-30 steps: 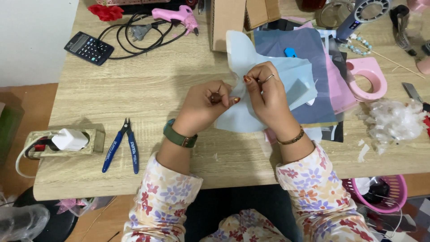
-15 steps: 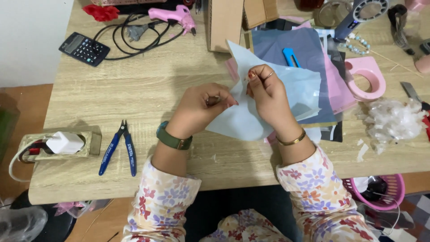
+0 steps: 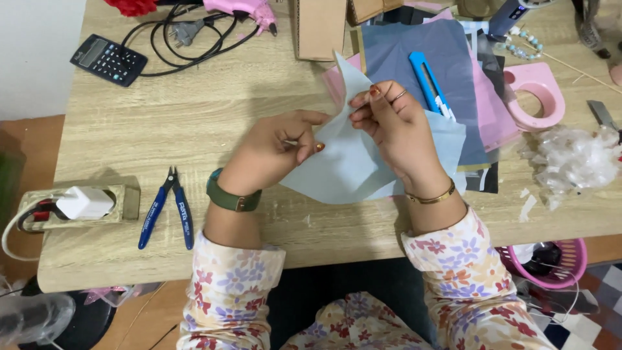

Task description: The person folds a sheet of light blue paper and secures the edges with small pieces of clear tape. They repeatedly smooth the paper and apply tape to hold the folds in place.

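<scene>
The table (image 3: pixel 194 110) carries everything. At its middle lies the pale blue sheet (image 3: pixel 353 165), thin, light and limp by the look of it, best pinched at an edge. The left hand (image 3: pixel 272 152) and right hand (image 3: pixel 395 129) both pinch its raised fold. Behind the sheet stands a plain brown box (image 3: pixel 317 29); right of it, a blue cutter (image 3: pixel 429 84).

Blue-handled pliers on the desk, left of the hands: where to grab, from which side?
Probably best to grip the blue-handled pliers at the two handles, coming from above. They lie flat on the wooden desk, jaws pointing away from the person, handles splayed toward the front edge. The power strip sits apart on their left and the left hand is off to the right, so nothing blocks them.
</scene>
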